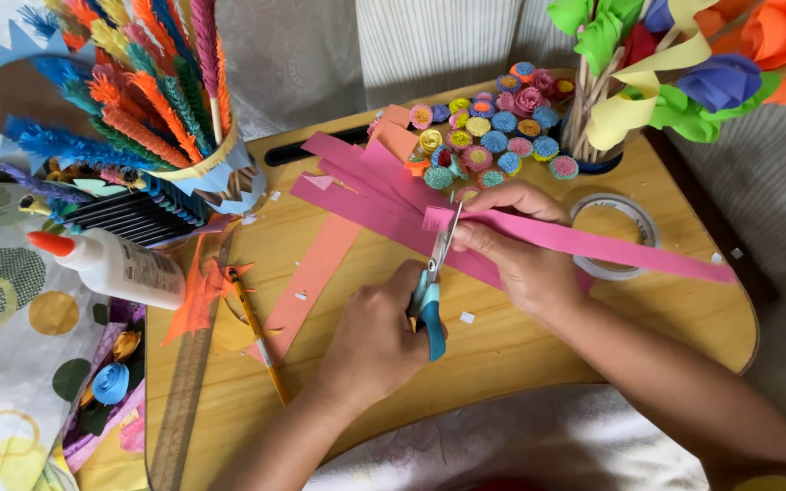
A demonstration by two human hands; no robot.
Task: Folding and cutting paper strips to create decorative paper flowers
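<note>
Wood surface carries pink paper strips, a glue bottle and a pencil. Right hand pinches one long pink strip between thumb and fingers. Left hand has its fingers curled through the blue-handled scissors, blades at the strip's end.

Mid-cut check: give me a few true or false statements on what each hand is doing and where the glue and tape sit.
1. The left hand works the blue-handled scissors. True.
2. The right hand holds a green paper strip. False: the pink strip.
3. The glue bottle stands upright. False: it lies on its side at the board's left edge.
4. The tape roll lies flat on the wooden board. True.
5. The pencil is in the left hand. False: it lies on the board.
</note>
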